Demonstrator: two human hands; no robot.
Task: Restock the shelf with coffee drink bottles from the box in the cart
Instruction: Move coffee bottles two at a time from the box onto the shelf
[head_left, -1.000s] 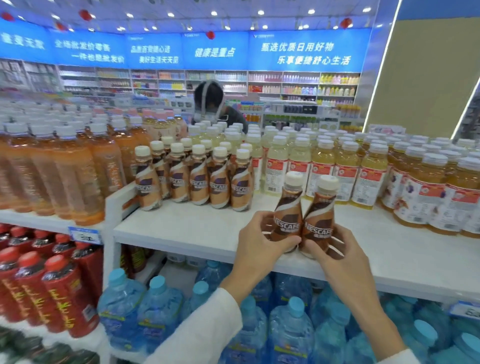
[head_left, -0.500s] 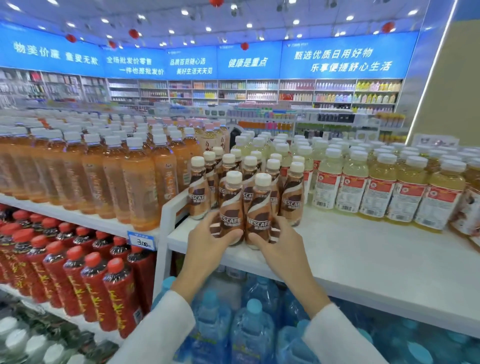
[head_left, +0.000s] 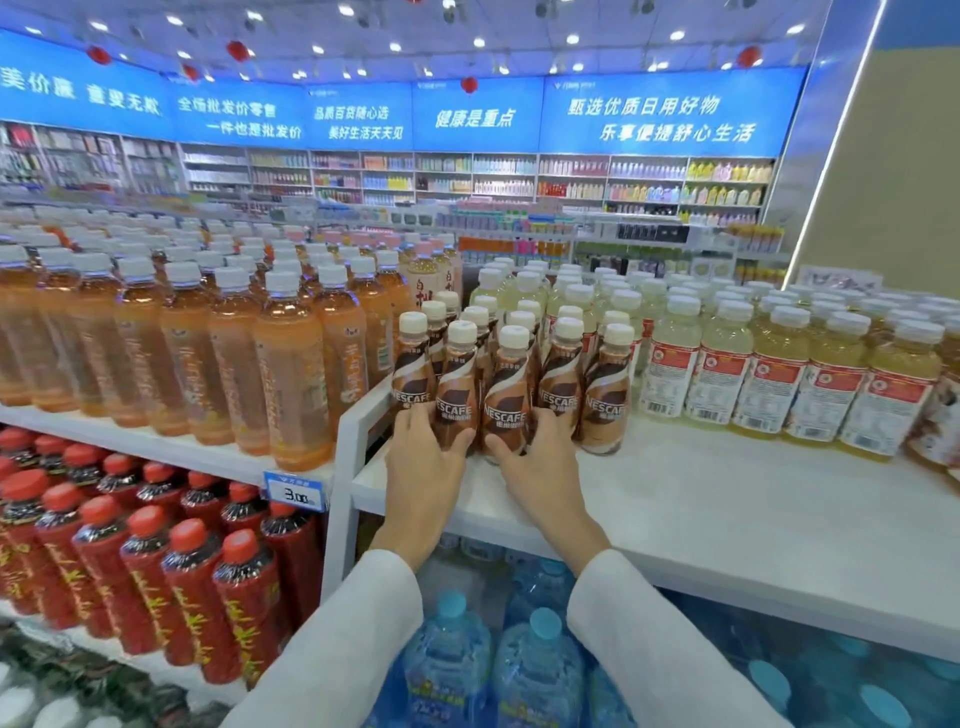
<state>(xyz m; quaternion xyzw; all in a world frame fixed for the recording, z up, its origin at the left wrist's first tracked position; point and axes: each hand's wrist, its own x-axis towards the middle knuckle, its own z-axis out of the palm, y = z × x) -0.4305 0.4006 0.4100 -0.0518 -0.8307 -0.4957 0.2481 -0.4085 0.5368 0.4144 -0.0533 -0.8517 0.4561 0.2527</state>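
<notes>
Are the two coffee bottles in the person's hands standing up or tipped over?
Standing upright. The coffee bottles rest with their bases on the white shelf, caps on top, the left hand and right hand around their lower halves.

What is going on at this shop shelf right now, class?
A person is restocking coffee drinks. The left hand grips one Nescafe bottle and the right hand grips the one beside it, both standing upright on the white shelf at the front of the coffee group. Orange drink bottles stand to the left, pale yellow ones to the right.
</notes>
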